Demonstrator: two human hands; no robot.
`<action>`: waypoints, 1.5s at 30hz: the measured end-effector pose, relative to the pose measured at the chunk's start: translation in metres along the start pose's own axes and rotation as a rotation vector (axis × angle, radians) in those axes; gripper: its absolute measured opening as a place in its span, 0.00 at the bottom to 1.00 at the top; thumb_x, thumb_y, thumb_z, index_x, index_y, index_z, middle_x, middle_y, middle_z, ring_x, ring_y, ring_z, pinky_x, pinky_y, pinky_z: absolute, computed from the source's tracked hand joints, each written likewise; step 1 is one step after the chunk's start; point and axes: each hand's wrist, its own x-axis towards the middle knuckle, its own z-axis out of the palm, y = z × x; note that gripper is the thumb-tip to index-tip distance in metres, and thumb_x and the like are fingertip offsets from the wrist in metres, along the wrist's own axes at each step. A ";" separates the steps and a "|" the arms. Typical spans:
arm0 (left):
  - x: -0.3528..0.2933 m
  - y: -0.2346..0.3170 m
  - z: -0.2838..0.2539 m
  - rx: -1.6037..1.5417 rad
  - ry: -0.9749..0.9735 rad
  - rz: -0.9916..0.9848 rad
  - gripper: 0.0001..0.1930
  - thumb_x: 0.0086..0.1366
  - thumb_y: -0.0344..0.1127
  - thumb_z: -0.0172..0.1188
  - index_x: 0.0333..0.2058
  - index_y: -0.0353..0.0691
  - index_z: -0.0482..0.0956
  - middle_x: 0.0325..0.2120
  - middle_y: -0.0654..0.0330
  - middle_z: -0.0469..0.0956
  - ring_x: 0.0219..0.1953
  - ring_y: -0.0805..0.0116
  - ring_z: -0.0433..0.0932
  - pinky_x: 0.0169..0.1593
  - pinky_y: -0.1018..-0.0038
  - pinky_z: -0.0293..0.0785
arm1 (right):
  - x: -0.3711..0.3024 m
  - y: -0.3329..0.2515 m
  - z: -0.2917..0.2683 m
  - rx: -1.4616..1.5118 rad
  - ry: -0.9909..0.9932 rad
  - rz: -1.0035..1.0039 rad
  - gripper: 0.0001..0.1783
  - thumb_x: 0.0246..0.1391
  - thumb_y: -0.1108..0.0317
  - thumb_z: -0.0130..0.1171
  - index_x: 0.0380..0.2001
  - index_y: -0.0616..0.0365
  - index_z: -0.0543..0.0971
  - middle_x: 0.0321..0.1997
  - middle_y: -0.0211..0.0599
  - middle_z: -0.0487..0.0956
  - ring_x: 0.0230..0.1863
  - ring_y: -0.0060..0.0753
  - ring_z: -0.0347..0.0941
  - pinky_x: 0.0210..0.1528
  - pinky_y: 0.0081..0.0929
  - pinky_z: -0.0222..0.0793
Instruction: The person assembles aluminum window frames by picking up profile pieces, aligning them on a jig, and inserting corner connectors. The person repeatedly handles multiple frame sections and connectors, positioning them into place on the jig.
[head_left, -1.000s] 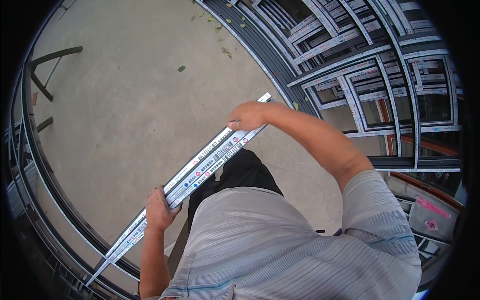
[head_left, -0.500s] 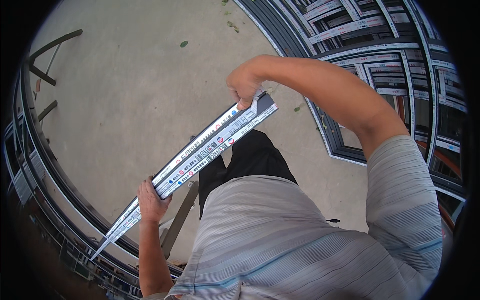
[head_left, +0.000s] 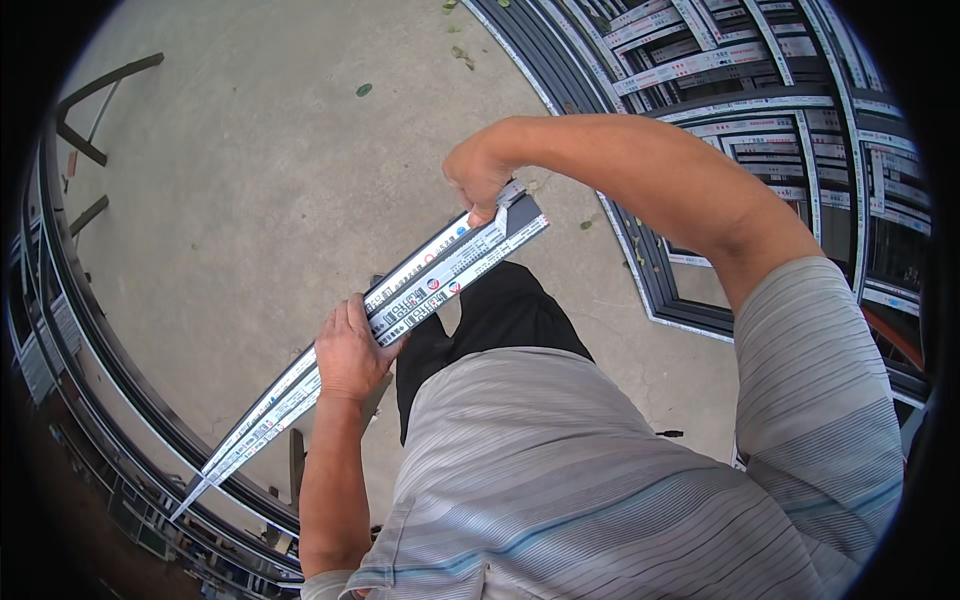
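Note:
A long dark frame profile (head_left: 410,292), covered in printed white protective film, slants from beside the stacked frames on the right down to the lower left. My left hand (head_left: 350,348) wraps round it near the middle, fingers over the far edge and thumb on the near side. At its upper right end my right hand (head_left: 482,182) is closed on the profile's edge, thumb on top. Beside that thumb a loose piece of film (head_left: 503,212) is lifted and folded, baring the dark surface (head_left: 522,210). Whether the right fingers also pinch this film, I cannot tell.
Film-covered window frames (head_left: 690,80) lie stacked at the upper right. More long dark profiles (head_left: 120,375) curve along the left rim, near dark metal stand legs (head_left: 110,78). Concrete floor (head_left: 270,190) with scattered leaves lies between.
My left hand has slid along the profile up and to the right, closer to my right hand. The right hand keeps its place at the end; the profile has shifted slightly left.

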 end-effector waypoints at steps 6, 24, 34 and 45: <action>-0.001 -0.005 0.004 0.001 0.040 0.018 0.39 0.52 0.52 0.81 0.55 0.34 0.74 0.43 0.48 0.82 0.45 0.45 0.83 0.49 0.54 0.81 | -0.010 -0.013 0.000 -0.065 0.044 0.048 0.18 0.55 0.58 0.77 0.40 0.64 0.92 0.42 0.47 0.89 0.47 0.46 0.84 0.50 0.44 0.74; -0.003 -0.002 0.004 -0.043 0.125 0.020 0.38 0.49 0.47 0.81 0.56 0.36 0.75 0.41 0.48 0.82 0.41 0.44 0.83 0.46 0.54 0.81 | -0.032 -0.023 0.030 -0.210 0.328 -0.059 0.24 0.54 0.50 0.76 0.40 0.62 0.89 0.39 0.52 0.88 0.44 0.55 0.86 0.46 0.47 0.79; -0.002 -0.001 0.005 -0.011 0.127 0.033 0.38 0.50 0.48 0.81 0.55 0.34 0.76 0.41 0.49 0.83 0.42 0.45 0.84 0.45 0.55 0.83 | 0.020 -0.100 0.143 -0.387 1.016 -0.165 0.24 0.50 0.55 0.73 0.47 0.56 0.80 0.43 0.37 0.81 0.50 0.38 0.77 0.56 0.36 0.66; -0.002 0.004 0.009 0.056 0.131 -0.019 0.39 0.48 0.50 0.82 0.55 0.36 0.76 0.40 0.49 0.83 0.41 0.46 0.85 0.43 0.55 0.83 | 0.036 -0.095 0.151 -0.405 1.157 -0.176 0.10 0.59 0.61 0.62 0.42 0.50 0.82 0.39 0.27 0.82 0.46 0.32 0.78 0.50 0.31 0.66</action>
